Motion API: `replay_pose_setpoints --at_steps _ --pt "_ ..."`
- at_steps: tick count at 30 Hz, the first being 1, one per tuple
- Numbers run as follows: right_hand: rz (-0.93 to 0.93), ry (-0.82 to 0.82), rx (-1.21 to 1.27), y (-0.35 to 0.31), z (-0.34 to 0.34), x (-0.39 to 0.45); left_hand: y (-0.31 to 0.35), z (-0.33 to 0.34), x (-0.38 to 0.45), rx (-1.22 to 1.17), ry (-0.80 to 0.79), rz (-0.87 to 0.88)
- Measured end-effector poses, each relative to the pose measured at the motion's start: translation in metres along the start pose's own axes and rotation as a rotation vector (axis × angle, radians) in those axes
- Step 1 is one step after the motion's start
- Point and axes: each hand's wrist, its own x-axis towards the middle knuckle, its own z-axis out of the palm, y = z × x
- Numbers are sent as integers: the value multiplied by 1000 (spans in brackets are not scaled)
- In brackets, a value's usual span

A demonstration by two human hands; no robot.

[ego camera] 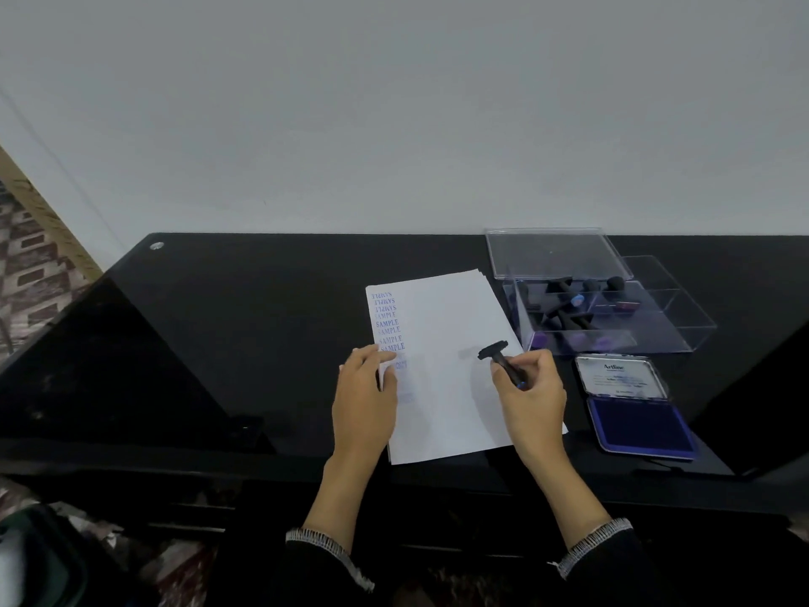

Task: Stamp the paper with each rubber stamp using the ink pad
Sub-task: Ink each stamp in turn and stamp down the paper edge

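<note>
Your left hand (365,389) lies flat, fingers straight, pressing the paper's (442,365) left edge beside a column of blue SAMPLE prints. Your right hand (532,387) grips a black stamp (499,357) by its handle, tilted, its face just above mid-sheet. Right of the paper on the black counter (219,343), the open ink pad (637,420) sits near you; a clear box (608,317) of stamps lies behind it.

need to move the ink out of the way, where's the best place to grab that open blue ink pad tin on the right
Probably grip the blue open ink pad tin by its base's long side edges, coming from above at the near end. The raised metal lid blocks the far side, and the inked felt fills the top, so keep fingers on the rim.
</note>
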Motion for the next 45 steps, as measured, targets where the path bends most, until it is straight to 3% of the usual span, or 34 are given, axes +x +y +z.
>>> replay_pose_setpoints --at_steps 9,19,29,37,42,45 --pt "-42 173 -17 -17 -59 32 76 72 11 -114 -291 306" --pt "-42 230 -100 -11 -91 57 69 115 13 39 -359 376" --pt "-107 202 -225 -21 -71 120 72 114 12 67 -330 418" --pt "-71 -75 -442 -22 -45 172 71 115 13 63 -321 399" --pt "-123 -33 -494 -14 -44 194 70 115 13 64 -299 412" --pt "-187 -90 -610 -10 -43 203 70 117 14 70 -292 411"
